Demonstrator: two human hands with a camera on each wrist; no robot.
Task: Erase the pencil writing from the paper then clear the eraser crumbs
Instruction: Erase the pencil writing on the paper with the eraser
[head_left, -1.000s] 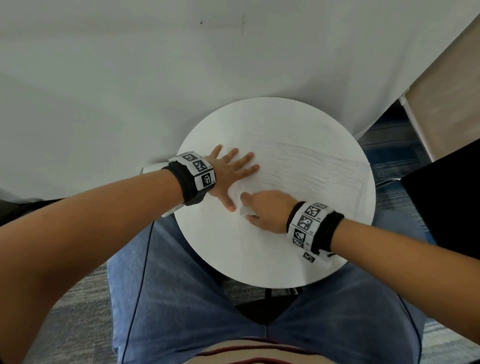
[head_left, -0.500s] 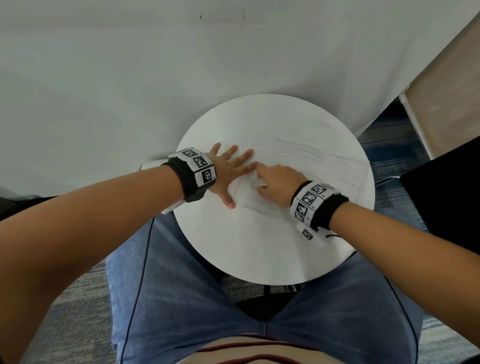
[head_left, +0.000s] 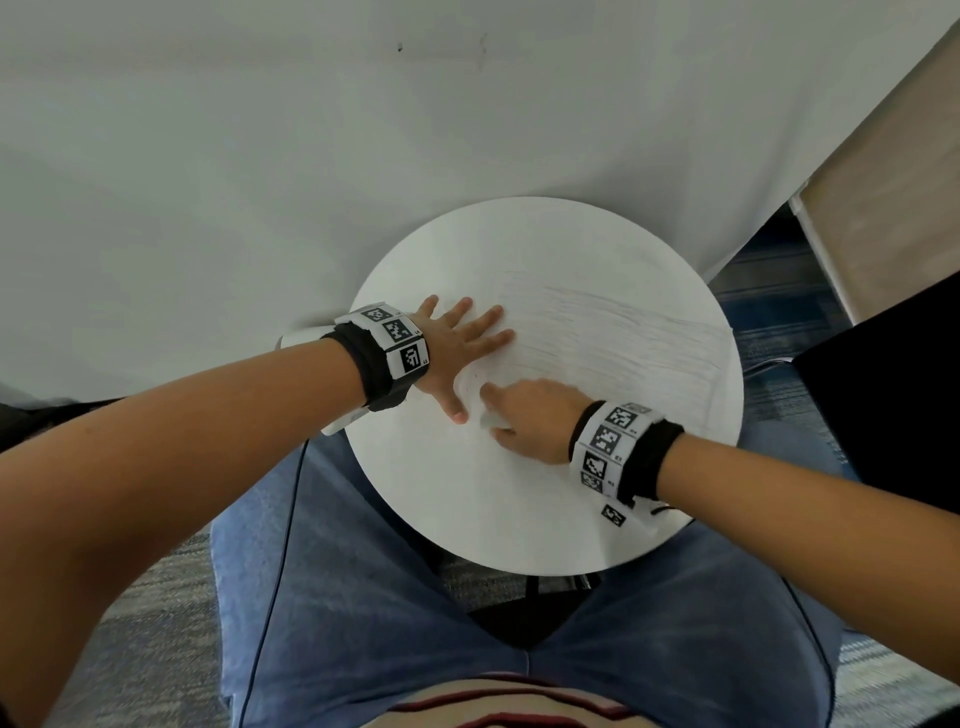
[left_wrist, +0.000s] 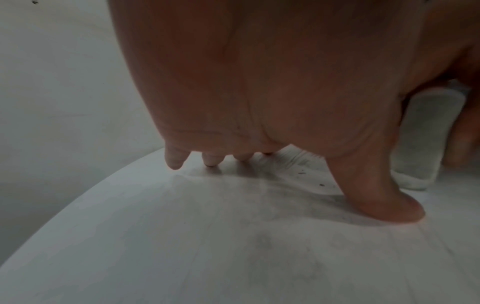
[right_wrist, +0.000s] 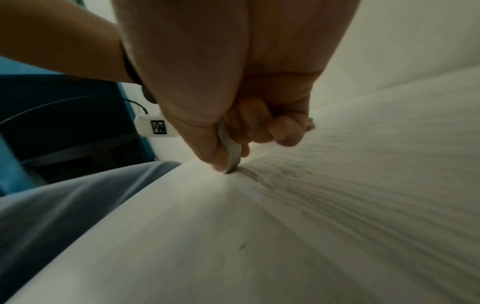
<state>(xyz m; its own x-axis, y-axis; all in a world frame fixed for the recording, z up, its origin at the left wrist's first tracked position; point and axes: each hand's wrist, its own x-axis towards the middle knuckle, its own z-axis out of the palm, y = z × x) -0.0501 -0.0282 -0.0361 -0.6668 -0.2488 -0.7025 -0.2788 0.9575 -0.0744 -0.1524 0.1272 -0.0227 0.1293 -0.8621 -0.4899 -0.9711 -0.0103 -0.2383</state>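
Two hands on a white round table (head_left: 467, 519): left hand (head_left: 457, 348) flat, fingers spread and straight, pressing the paper (head_left: 649, 374) down near its left part; right hand (head_left: 530, 415) curled, thumb and fingers pinching a white eraser (right_wrist: 230, 148), its lower edge touching the sheet just beside the left thumb (left_wrist: 376, 195). Paper lies across the tabletop, its right edge close to the table rim. Pencil writing (head_left: 613, 332), many long faint lines, covers most of the right part of the sheet, so erasing looks early, only the patch between the hands worked. A few dark eraser crumbs (left_wrist: 311, 179) sit near the left thumb; none swept off yet. Right wrist view is motion-blurred, so the exact contact angle is hard to tell. Risks, judged: paper shows a slight ripple between the hands, so a hard stroke toward the pinning hand could buckle or crease it, maybe tear it; strokes out to the far right, well away from the holding hand, could drag the whole sheet unless the left hand moves along. Eraser edge looks grey, so smearing graphite is possible. Crumbs could get rubbed back in or fall onto the person's lap.
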